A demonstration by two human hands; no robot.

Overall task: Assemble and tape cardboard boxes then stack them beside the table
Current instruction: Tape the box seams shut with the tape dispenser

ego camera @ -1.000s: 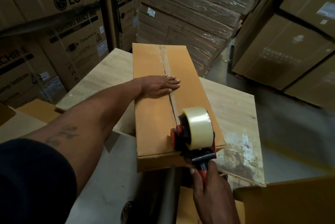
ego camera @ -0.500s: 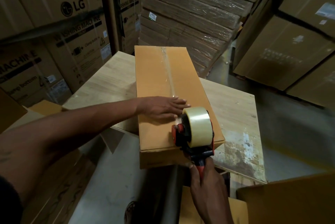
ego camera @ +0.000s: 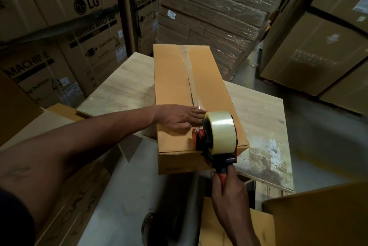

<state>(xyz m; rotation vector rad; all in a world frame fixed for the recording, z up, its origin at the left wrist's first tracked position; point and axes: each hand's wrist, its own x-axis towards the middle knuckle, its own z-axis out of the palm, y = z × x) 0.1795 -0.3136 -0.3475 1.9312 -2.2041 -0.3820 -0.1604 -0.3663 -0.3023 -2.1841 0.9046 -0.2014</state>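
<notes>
The cardboard box lies lengthwise on the wooden table, its near end overhanging the table edge; clear tape already covers the far part of the centre seam; the left hand rests flat, fingers straight, on the flaps just beside the tape dispenser; the right hand grips the dispenser's red handle at the box's near edge. The likely trouble: the seam gapes slightly mid-box, so if the left hand's pressure eases the tape may bridge it and wrinkle; a crooked pull could run the strip off the seam; the overhanging end may tip under downward force.
</notes>
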